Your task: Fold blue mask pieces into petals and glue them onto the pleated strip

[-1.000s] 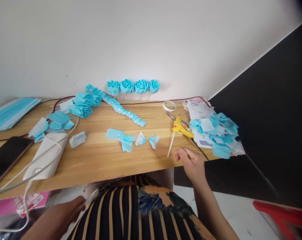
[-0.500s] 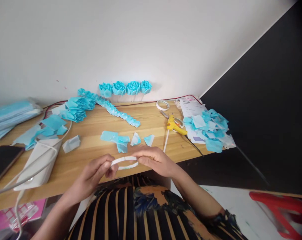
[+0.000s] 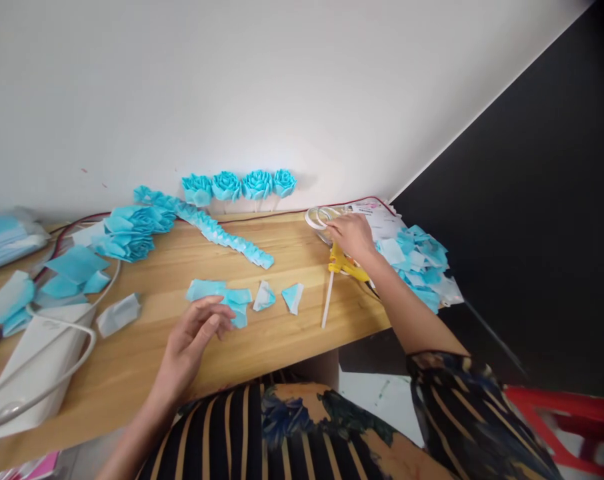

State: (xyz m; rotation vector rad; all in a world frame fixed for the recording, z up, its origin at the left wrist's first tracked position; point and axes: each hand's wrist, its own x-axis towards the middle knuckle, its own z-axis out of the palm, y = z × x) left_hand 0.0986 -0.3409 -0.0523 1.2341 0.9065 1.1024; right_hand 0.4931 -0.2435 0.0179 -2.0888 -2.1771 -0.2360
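My right hand reaches to the back right of the wooden desk and its fingers close on a white tape ring, just above the yellow glue gun. My left hand hovers open over the desk's front, fingers spread, next to small folded blue paper pieces. A white glue stick lies in front of the glue gun.
Blue paper roses line the wall, with a folded blue strip and blue petal heaps nearby. Blue scraps cover papers at the right edge. A white power bank with cable lies at left. A red stool stands lower right.
Both hands held a white ring near the desk's front half a second ago. Now my right hand has moved to the tape ring at the back right and my left hand has opened.
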